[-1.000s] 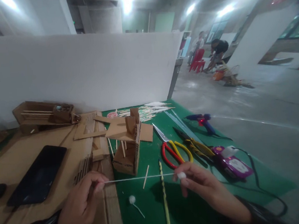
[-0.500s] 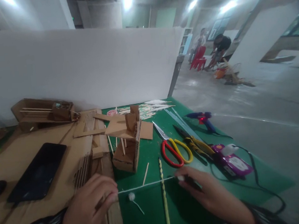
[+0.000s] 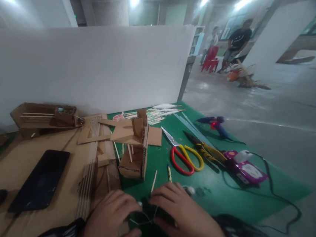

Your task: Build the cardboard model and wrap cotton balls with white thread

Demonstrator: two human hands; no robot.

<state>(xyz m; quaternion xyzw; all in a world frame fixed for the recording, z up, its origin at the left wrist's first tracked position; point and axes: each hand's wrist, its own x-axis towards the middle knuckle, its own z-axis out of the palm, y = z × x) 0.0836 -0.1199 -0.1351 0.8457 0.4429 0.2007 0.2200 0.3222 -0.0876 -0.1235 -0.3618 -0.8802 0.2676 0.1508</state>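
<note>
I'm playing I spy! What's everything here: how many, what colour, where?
table: 1, green, underneath
scissors: 1, red/yellow, middle
pliers: 1, black/yellow, beside scissors
glue gun: 1, blue, right
device: 1, purple, right
phone: 1, black, left
cardboard: several, brown, left and middle
divider: 1, white, behind
sticks: many, pale, back
patterned stick: 1, yellowish, centre
string: unclear, whitish, front
people: 2, dark, pale tops, background
chairs: unclear, red, background
left hand: 1, bare, front
right hand: 1, bare, front

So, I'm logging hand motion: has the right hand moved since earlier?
Yes. The right hand has moved left: its fingertips were right of the pencil and now are left of it.
</note>
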